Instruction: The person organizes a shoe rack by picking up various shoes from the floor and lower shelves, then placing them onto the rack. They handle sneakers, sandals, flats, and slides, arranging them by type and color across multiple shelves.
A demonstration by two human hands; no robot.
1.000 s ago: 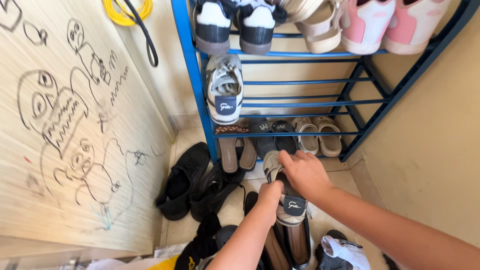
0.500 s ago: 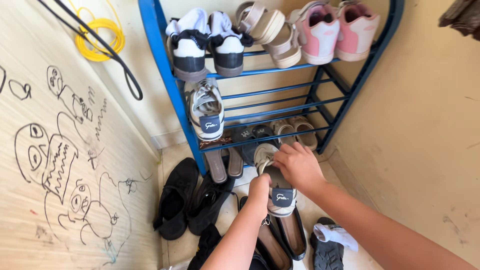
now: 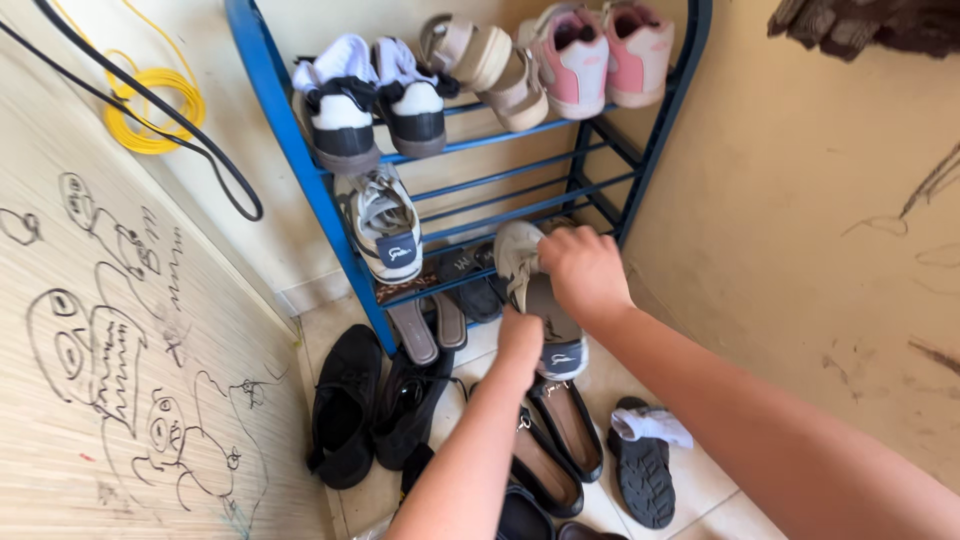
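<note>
Mostly the view is filled by a blue metal shoe rack [image 3: 300,170] that stands in a corner between a scribbled-on wall panel [image 3: 110,340] on the left and a plain yellowish wall [image 3: 830,250] on the right. Its top shelf carries a black-and-white pair of sneakers [image 3: 375,95], tan sandals [image 3: 495,65] and pink sneakers [image 3: 600,50], all heel-out so they sit across the bars. One shelf down, a single grey sneaker [image 3: 383,222] lies toe-in at the left end, its dark heel tab facing out. On the lowest shelf are dark slippers [image 3: 470,275] and brown slip-ons [image 3: 425,325].

On the tiled floor [image 3: 690,490] below, loose footwear is scattered: black shoes [image 3: 350,400] by the rack's leg, brown loafers [image 3: 555,445] under the arms, and a dark sandal [image 3: 645,470] with a white sock [image 3: 650,425] draped over it.

Both hands are on a second grey sneaker [image 3: 545,315], the mate of the one on the shelf. It is held in the air just in front of the lower shelves, toe towards the rack and heel towards the person. The right hand [image 3: 585,275] is clamped over the top near the toe, fingers curled down around it, which steadies and steers the front. The left hand [image 3: 520,340] is closed on the side near the heel, seemingly supporting it from beneath, though the exact finger hold is hidden by the shoe.

A yellow cable coil [image 3: 150,110] and a black cord [image 3: 200,150] hang on the wall left of the rack.
</note>
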